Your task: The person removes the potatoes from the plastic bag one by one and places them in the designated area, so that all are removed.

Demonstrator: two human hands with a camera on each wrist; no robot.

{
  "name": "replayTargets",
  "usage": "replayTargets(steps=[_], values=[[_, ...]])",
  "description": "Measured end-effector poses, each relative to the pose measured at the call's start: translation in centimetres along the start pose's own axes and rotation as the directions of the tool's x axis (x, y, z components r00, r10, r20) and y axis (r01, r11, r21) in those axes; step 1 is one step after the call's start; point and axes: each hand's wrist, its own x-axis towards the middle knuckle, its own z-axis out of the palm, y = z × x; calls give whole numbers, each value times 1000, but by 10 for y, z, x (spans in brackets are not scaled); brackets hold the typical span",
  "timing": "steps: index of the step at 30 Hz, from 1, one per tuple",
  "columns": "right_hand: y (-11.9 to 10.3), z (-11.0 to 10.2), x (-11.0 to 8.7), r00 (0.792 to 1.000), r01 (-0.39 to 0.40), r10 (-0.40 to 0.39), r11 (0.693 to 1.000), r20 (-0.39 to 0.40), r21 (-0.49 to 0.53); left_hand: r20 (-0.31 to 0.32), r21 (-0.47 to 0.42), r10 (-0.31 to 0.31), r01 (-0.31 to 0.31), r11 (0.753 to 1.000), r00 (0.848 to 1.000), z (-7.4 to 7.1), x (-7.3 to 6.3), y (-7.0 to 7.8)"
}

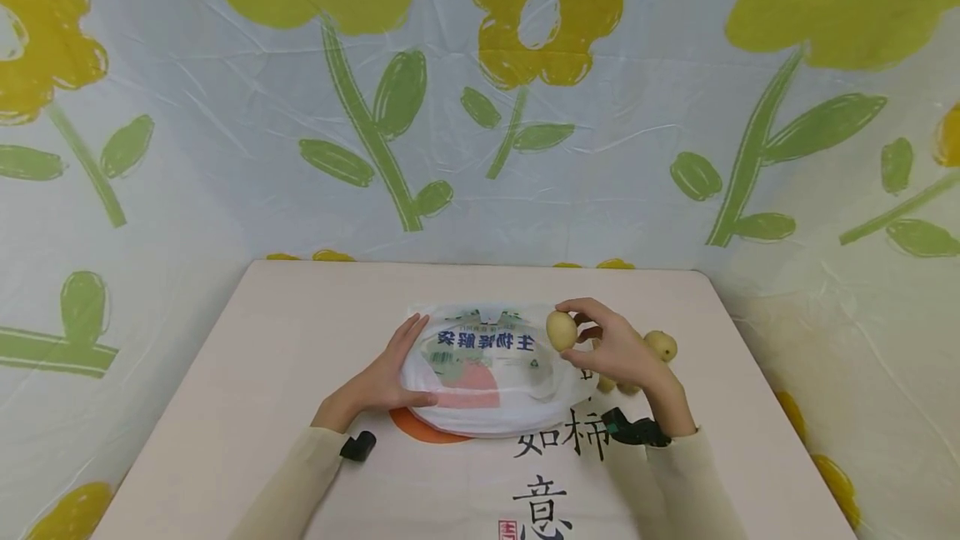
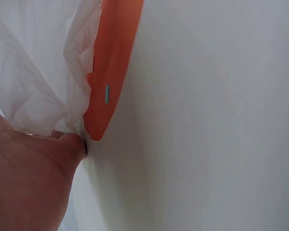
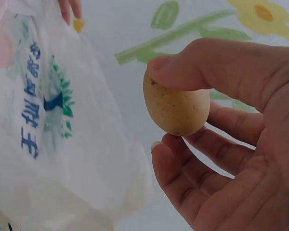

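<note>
A white plastic bag (image 1: 487, 373) with blue and green print lies puffed up at the middle of the table (image 1: 300, 332). My left hand (image 1: 408, 361) holds the bag's left edge, fingers on top and thumb along the near side. In the left wrist view the thin plastic (image 2: 33, 72) bunches against that hand (image 2: 24, 183). My right hand (image 1: 564, 330) pinches a small yellow potato (image 1: 561, 331) between thumb and fingers, lifted just right of the bag. The right wrist view shows the potato (image 3: 176, 106) close beside the bag (image 3: 53, 134).
Several more small potatoes (image 1: 662, 345) lie on the table behind and under my right hand. The tabletop carries an orange print (image 1: 420, 427) and black characters (image 1: 555, 440). A flower-patterned sheet (image 1: 480, 107) hangs behind and at both sides.
</note>
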Motion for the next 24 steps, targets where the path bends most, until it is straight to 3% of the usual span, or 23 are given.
replayTargets(steps=[9, 24], values=[[16, -32, -27, 995, -8, 5, 1000, -103, -28, -2, 10, -11, 11, 1000, 1000, 1, -1, 0], [48, -71, -69, 975, -159, 145, 985, -167, -70, -8, 9, -1, 1, 1000, 1000, 2, 0, -2]])
